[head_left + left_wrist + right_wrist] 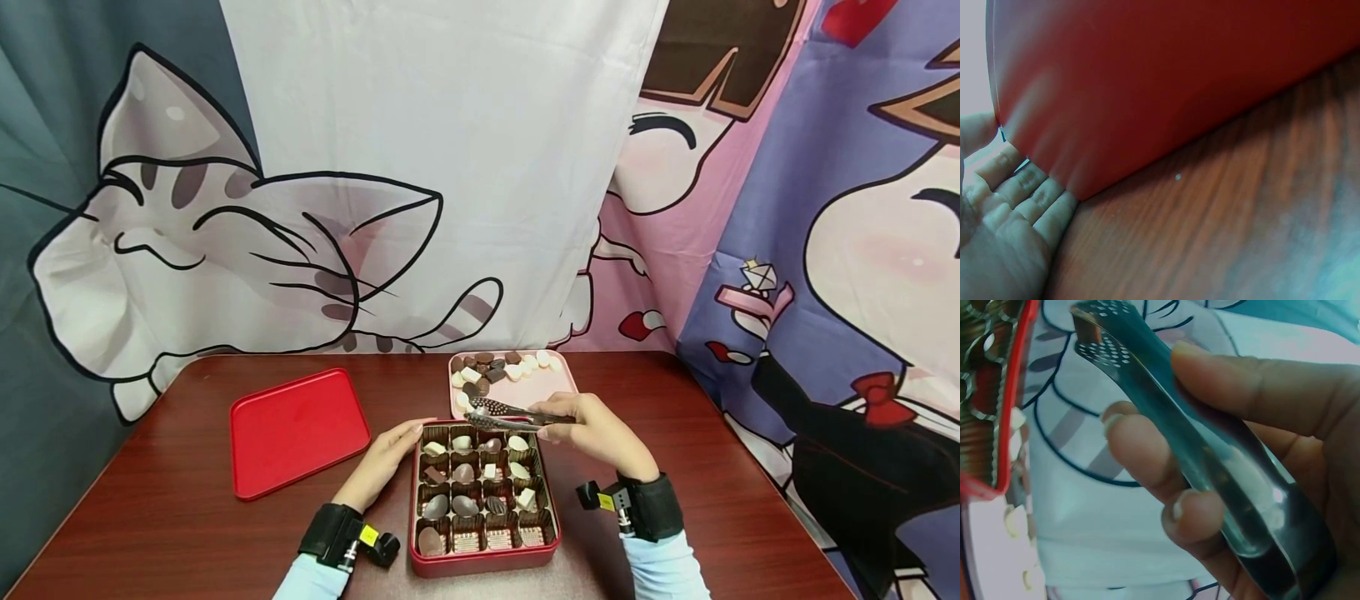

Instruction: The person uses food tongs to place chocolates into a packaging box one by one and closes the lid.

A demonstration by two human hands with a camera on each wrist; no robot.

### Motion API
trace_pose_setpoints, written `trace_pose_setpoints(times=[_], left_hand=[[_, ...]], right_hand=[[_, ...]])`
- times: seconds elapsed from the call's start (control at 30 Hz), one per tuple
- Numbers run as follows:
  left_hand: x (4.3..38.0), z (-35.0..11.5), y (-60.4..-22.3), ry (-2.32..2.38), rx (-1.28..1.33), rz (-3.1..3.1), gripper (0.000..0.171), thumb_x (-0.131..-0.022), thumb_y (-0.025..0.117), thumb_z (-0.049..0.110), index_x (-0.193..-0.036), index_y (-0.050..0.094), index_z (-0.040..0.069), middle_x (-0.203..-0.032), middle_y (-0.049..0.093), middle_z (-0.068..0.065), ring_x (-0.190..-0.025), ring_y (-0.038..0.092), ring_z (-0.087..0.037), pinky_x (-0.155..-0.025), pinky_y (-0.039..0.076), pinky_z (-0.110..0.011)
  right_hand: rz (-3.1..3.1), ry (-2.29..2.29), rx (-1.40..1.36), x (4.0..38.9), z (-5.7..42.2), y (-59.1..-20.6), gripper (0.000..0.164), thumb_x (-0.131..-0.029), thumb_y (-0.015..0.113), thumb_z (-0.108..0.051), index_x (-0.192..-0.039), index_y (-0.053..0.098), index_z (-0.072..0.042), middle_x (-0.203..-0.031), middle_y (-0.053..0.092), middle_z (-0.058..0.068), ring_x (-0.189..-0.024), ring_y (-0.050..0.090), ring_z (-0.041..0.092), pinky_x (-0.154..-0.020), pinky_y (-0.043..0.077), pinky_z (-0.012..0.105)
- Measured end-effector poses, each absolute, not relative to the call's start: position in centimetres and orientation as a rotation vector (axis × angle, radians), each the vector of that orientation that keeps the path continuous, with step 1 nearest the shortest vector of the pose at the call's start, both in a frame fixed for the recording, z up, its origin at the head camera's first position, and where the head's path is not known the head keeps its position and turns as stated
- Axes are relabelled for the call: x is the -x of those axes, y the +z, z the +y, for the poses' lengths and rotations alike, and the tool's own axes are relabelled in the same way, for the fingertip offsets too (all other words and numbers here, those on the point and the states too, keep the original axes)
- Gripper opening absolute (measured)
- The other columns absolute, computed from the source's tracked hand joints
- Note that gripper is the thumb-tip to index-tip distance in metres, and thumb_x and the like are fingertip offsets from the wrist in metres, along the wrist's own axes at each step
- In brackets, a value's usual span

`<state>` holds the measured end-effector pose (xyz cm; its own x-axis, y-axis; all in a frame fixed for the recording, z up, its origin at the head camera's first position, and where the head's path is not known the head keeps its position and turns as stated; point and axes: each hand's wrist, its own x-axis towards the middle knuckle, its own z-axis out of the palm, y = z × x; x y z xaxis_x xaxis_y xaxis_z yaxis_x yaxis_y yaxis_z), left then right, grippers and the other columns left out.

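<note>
A red box of chocolates has a gold divided insert. My left hand grips its far left corner; in the left wrist view several fingers bend around the corner and the thumb lies by the rim. My right hand holds metal tongs over the box's far edge. In the right wrist view, thumb and fingers pinch the tongs' arms, and a small brown piece sits between the perforated tips. Most compartments hold white, brown or dark chocolates; three in the near row show only their ridged bottoms.
Behind the box, a pink tray carries white and brown chocolates along its left and far sides. A red lid lies on the brown table to the left. A printed curtain hangs behind the table.
</note>
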<state>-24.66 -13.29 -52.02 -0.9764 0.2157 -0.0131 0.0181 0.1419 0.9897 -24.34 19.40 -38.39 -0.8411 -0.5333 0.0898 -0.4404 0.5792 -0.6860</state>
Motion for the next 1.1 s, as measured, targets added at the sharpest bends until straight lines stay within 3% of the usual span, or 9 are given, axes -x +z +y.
trace_pose_setpoints(times=[0.17, 0.5, 0.67, 0.97, 1.1], left_hand=[[24.7, -13.3, -52.1, 1.950, -0.168, 2.276, 0.044, -0.098, 0.047, 0.041, -0.133, 0.055, 0.015, -0.133, 0.059, -0.007, -0.122, 0.051, -0.002, -0.108, 0.037, -0.030], [24.8, -13.1, -52.0, 1.935, -0.161, 2.296, 0.045, -0.098, 0.048, 0.039, -0.134, 0.054, 0.013, -0.136, 0.057, -0.008, -0.122, 0.049, -0.001, -0.106, 0.037, -0.024], [24.8, -13.1, -52.1, 1.948, -0.170, 2.289, 0.047, -0.098, 0.048, 0.041, -0.135, 0.054, 0.012, -0.137, 0.056, -0.008, -0.125, 0.049, -0.007, -0.106, 0.038, -0.025], [24.7, -13.1, -52.1, 1.961, -0.142, 2.276, 0.045, -0.097, 0.049, 0.041, -0.133, 0.055, 0.015, -0.135, 0.058, -0.005, -0.120, 0.050, 0.002, -0.104, 0.038, -0.020], [24.7, -13.1, -52.1, 1.958, -0.149, 2.287, 0.046, -0.098, 0.048, 0.041, -0.133, 0.055, 0.013, -0.135, 0.058, -0.006, -0.120, 0.050, 0.001, -0.104, 0.038, -0.021]], right_hand=[[2.652, -1.055, 0.949, 23.1, 19.2, -37.3, 0.034, -0.085, 0.067, -0.012, -0.119, 0.068, -0.014, -0.101, 0.069, -0.003, -0.082, 0.055, 0.001, -0.074, 0.046, 0.017], [2.614, -0.943, 1.085, 21.4, 19.1, -36.0, 0.033, -0.084, 0.067, -0.011, -0.117, 0.069, -0.017, -0.099, 0.068, -0.005, -0.081, 0.052, 0.001, -0.071, 0.044, 0.017], [2.539, -0.872, 1.149, 20.6, 18.7, -35.7, 0.033, -0.084, 0.066, -0.009, -0.115, 0.070, -0.019, -0.101, 0.069, -0.005, -0.082, 0.055, 0.000, -0.072, 0.047, 0.017], [2.390, -0.774, 1.089, 19.8, 18.2, -35.5, 0.033, -0.081, 0.068, -0.007, -0.111, 0.072, -0.021, -0.109, 0.072, -0.003, -0.097, 0.061, 0.003, -0.077, 0.049, 0.017], [2.367, -0.722, 1.028, 19.5, 18.1, -35.4, 0.035, -0.079, 0.070, -0.008, -0.111, 0.072, -0.022, -0.108, 0.071, -0.006, -0.093, 0.058, 0.000, -0.070, 0.047, 0.016]])
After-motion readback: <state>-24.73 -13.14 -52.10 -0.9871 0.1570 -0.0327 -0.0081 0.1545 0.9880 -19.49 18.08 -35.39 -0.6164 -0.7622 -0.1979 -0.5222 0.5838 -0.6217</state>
